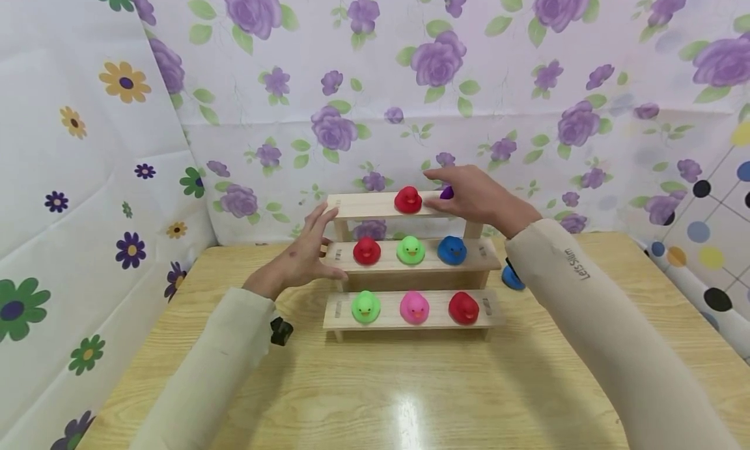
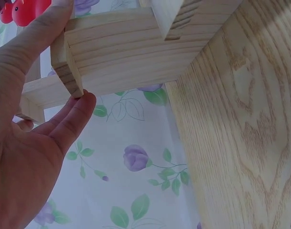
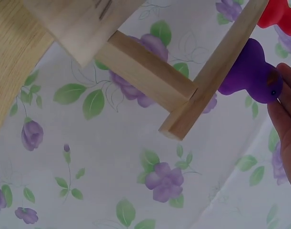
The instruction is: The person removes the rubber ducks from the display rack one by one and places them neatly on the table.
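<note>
The left hand point(image 1: 295, 262) clasps the left end of the rack point(image 1: 366, 206); the right hand point(image 1: 471, 193), fingers well parted from thumb, touches the purple duck point(image 3: 252, 67) at the rack's top right. A stray thumb nudge could topple the neighbouring red duck point(image 1: 408, 200).

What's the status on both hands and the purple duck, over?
Left hand gripping wooden stand at left end. Right hand touching purple duck on top shelf. Red duck beside it, apparently not blocking.
</note>
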Tool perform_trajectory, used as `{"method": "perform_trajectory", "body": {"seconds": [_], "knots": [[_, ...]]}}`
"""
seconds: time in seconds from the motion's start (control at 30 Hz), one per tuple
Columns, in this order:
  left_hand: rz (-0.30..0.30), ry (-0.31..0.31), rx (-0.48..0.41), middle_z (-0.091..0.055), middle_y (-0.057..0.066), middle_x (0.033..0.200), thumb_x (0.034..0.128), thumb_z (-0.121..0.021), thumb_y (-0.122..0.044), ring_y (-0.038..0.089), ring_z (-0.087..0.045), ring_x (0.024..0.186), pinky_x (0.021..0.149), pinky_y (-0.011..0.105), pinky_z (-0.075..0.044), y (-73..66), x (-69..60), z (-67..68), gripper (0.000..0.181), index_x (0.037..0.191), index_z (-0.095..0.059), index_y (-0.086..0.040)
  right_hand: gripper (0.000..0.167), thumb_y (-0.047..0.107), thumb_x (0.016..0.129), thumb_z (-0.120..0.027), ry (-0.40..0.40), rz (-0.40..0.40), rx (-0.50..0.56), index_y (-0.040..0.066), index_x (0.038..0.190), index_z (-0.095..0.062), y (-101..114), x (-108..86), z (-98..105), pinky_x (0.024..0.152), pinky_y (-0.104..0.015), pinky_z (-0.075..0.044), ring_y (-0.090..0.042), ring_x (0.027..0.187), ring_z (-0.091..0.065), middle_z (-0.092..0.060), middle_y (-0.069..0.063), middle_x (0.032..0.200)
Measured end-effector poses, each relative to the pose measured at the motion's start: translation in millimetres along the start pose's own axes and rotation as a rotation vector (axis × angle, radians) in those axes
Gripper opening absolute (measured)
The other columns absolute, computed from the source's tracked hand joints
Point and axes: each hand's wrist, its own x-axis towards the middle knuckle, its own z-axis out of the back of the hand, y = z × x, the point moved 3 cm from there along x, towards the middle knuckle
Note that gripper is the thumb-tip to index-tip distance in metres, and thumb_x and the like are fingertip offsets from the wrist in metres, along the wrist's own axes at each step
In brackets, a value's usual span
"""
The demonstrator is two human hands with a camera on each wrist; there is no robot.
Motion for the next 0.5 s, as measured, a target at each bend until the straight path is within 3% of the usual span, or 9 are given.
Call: {"method": "perform_trajectory", "body": {"seconds": [0.5], "knots": [[0.014, -0.003, -0.012, 0.014, 0.007, 0.165, 0.0727, -0.091, -0.010, 0.039, -0.054, 0.123, 0.098, 0.050, -0.049, -0.6, 0.3, -0.1, 0.122, 0.160, -0.007, -0.016, 0.054, 0.028, 0.092, -0.075, 0.003, 0.030, 0.035, 0.005, 0.138, -0.060, 7.9, 12.7, -11.5, 0.100, -0.046, -0.048, -0.033, 0.122, -0.058, -0.063, -0.014, 0.133]]}}
